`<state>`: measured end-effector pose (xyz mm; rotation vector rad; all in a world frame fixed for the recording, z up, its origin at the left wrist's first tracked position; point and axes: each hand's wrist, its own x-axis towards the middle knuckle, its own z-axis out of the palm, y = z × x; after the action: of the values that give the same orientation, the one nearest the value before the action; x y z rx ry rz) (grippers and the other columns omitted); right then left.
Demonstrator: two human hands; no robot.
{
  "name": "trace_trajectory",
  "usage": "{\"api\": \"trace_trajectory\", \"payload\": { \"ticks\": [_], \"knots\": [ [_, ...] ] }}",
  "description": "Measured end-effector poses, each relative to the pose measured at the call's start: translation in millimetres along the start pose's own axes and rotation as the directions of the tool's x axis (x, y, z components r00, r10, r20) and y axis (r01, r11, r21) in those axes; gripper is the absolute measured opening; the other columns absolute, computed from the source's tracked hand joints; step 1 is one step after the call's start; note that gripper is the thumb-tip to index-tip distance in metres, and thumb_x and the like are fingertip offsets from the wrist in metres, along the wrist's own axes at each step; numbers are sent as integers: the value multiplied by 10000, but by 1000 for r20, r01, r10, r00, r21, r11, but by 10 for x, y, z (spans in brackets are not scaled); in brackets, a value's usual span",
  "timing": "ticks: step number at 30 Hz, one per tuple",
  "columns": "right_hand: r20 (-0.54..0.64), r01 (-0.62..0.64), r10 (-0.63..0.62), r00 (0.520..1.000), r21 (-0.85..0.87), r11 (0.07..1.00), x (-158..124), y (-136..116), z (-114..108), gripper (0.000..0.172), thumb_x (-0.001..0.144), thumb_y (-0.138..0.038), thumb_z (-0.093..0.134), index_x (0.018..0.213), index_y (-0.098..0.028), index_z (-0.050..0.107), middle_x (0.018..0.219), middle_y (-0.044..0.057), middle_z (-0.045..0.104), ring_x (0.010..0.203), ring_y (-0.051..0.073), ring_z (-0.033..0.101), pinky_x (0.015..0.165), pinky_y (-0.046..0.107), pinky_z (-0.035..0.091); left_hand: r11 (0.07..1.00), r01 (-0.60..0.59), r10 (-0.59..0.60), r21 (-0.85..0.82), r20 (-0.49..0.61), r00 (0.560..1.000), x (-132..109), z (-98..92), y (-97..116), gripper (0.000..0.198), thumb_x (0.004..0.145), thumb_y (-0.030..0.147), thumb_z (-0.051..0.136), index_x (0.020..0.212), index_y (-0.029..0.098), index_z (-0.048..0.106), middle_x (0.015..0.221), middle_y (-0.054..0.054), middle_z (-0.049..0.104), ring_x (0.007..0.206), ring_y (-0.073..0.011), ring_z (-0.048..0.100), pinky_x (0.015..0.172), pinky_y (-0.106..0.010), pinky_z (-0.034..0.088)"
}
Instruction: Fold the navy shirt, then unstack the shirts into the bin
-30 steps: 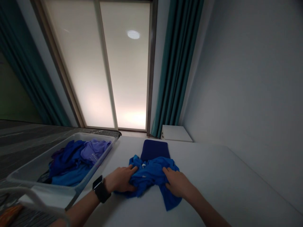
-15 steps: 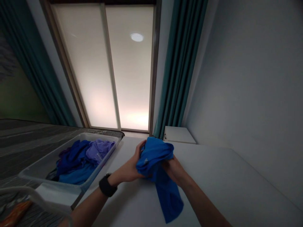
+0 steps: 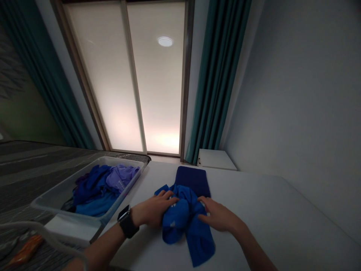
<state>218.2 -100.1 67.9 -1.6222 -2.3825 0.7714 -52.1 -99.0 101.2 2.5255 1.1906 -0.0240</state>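
A bright blue garment (image 3: pixel 176 216) with small white marks lies bunched on the white table (image 3: pixel 254 214), and one long flap of it stretches toward me. My left hand (image 3: pixel 156 209), with a dark watch on the wrist, curls its fingers over the left side of the bundle; its thumb is hidden. At the right side, my right hand (image 3: pixel 218 215) has its thumb and fingers apart, fingertips touching the cloth. Just behind the bundle lies a flat, folded navy cloth (image 3: pixel 193 178), partly covered by the blue garment.
Left of the table, a translucent plastic bin (image 3: pixel 50 199) holds crumpled blue and purple clothes (image 3: pixel 120 178). A pale curved bar (image 3: pixel 42 227) crosses the lower left, near an orange packet (image 3: pixel 25 250). A white cabinet (image 3: pixel 217 159) stands beyond the table, beside a teal curtain (image 3: pixel 217 82).
Both hands have lowered the blue garment toward me onto the table and it has spread out. The folded navy cloth behind it has come into view. My right hand's fingers have opened.
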Motion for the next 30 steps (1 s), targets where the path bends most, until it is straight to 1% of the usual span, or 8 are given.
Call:
{"api": "trace_trajectory", "payload": {
  "ticks": [2,4,9,12,15,20,24,30],
  "knots": [
    [52,-37,45,998,-140,989,-42,10,146,484,785,-279,564,1258,-199,493,1141,126,610,950,268,612,780,347,433,999,-26,32,-39,163,986,-46,10,5,1019,593,397,791,1468,290,280,1502,-147,320,1343,-439,317,1029,-564,357],
    [43,-10,18,999,-174,985,-50,-24,225,392,815,-172,465,1204,-183,514,1102,128,631,950,264,619,780,339,424,993,-44,66,-114,201,977,-50,34,4,1132,582,483,784,1505,288,160,1549,-145,236,1388,-424,244,1065,-546,321],
    [-49,251,-246,968,161,955,60,-213,160,193,817,-105,403,895,-204,549,859,21,634,801,168,587,717,249,407,997,18,-21,-77,-31,999,120,248,59,1237,590,519,742,1516,243,-30,1576,-171,118,1410,-404,192,1075,-546,282],
    [-109,379,-365,925,345,858,119,-372,105,153,809,-126,430,833,-207,558,794,-14,606,735,140,550,682,227,402,999,17,-23,-49,-114,993,250,425,128,974,648,448,694,1473,240,222,1464,-147,384,1287,-376,403,1018,-531,344],
    [-210,407,-350,913,404,819,177,-462,86,133,815,-173,468,816,-201,598,785,-12,614,725,141,542,686,237,402,996,2,-19,-84,-210,977,285,480,146,502,706,379,649,1178,241,547,1145,-78,610,1060,-289,556,924,-415,428],
    [-408,325,-109,906,509,797,419,-334,211,198,880,-323,427,850,-198,578,772,9,603,707,161,552,662,267,426,988,-12,-44,-154,-354,934,28,201,2,261,749,356,635,964,218,581,970,-41,615,920,-226,584,830,-331,467],
    [-299,298,-171,939,456,839,546,-300,543,211,885,-292,381,846,-203,568,759,13,598,719,179,569,679,294,452,961,17,-164,-275,-520,838,-385,-207,-260,258,792,347,606,1001,200,567,1037,-55,621,975,-222,589,883,-338,471],
    [-279,420,-359,890,202,885,464,-419,885,251,919,-259,350,865,-223,593,904,81,640,907,238,575,879,395,429,954,144,-298,-263,-781,549,-1116,-775,-909,429,769,381,636,1130,172,534,1136,-82,625,1043,-246,597,926,-372,468]
  ]
}}
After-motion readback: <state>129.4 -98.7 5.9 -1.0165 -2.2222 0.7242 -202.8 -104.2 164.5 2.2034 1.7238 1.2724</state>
